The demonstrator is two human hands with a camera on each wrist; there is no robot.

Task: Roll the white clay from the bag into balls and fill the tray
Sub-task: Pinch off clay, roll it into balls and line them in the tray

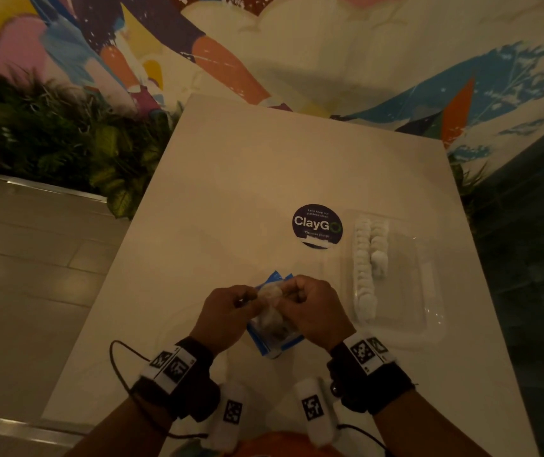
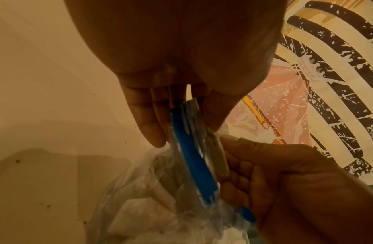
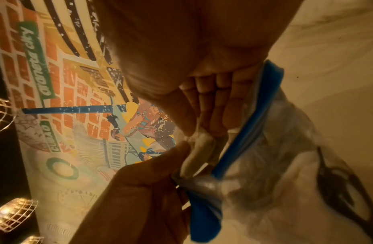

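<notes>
A clear zip bag (image 1: 273, 331) with a blue seal strip (image 2: 194, 156) lies on the white table, close in front of me, with white clay inside. My left hand (image 1: 231, 305) pinches the bag's top edge (image 2: 181, 118). At the bag's mouth my right hand (image 1: 306, 301) pinches a piece of white clay (image 3: 199, 148) between thumb and fingers. A clear plastic tray (image 1: 428, 291) stands to the right. It holds white clay balls (image 1: 366, 265) in two rows along its left side.
A round dark "ClayGo" sticker (image 1: 317, 226) is stuck on the table (image 1: 247, 179) beyond the bag, left of the tray. Green plants (image 1: 66, 143) stand past the table's left edge. A painted mural wall (image 1: 297, 44) rises behind the table.
</notes>
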